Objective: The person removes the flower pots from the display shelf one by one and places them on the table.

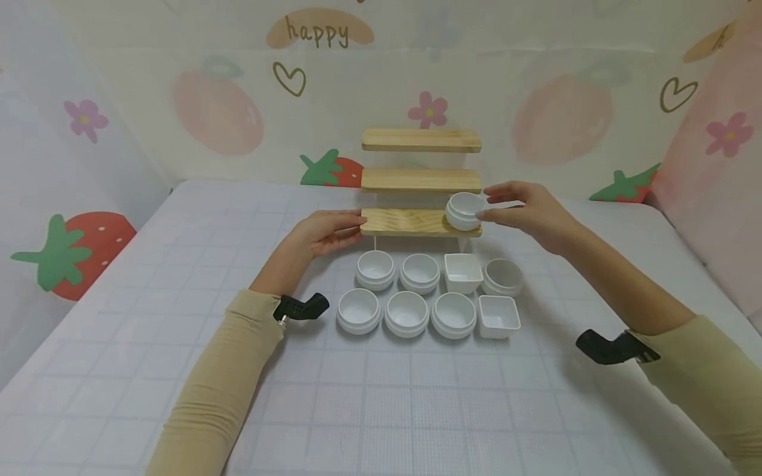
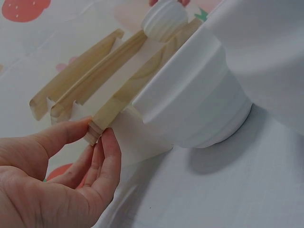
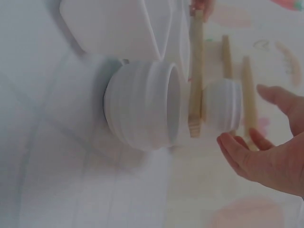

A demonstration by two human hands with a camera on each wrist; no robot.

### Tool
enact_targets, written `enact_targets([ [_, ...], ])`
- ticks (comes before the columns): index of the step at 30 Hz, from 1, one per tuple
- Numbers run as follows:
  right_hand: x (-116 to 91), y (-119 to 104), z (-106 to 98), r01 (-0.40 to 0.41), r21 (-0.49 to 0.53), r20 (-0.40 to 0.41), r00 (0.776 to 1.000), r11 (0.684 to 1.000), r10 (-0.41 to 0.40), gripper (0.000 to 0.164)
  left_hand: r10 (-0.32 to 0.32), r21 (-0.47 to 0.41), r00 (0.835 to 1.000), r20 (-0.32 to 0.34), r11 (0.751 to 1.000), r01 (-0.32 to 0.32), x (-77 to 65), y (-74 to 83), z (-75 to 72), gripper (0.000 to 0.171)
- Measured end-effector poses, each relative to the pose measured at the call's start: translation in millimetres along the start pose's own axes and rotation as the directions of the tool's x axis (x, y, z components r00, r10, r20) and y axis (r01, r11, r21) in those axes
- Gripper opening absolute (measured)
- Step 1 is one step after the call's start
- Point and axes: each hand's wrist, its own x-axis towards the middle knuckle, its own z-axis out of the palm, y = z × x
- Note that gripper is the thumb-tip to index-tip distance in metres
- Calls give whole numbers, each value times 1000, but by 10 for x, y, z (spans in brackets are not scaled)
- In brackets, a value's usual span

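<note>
A three-tiered wooden shelf stands on the table. Its lowest board's left end is pinched between the thumb and fingers of my left hand. One round white bowl sits upright on the right end of that board. Beside this bowl is my right hand, its thumb and fingers spread apart. In the right wrist view the thumb is clear of the bowl, and the fingertips lie close to it; whether they touch I cannot tell.
In front of the shelf, two rows of white bowls stand on the table: several round bowls and two square bowls. A round bowl ends the back row below my right hand. Behind the shelf hangs a printed backdrop.
</note>
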Motion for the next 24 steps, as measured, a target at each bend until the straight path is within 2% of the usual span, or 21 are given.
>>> enact_targets([
  [14,179,19,50,10,46,2,1000,999,-10,69,-4,11,1000,-3,1000,4,-28,8,7,54],
  [24,270,19,131,-29,65,13,1000,997,28,68,4,13,1000,1,1000,-4,-37,4,10,54],
])
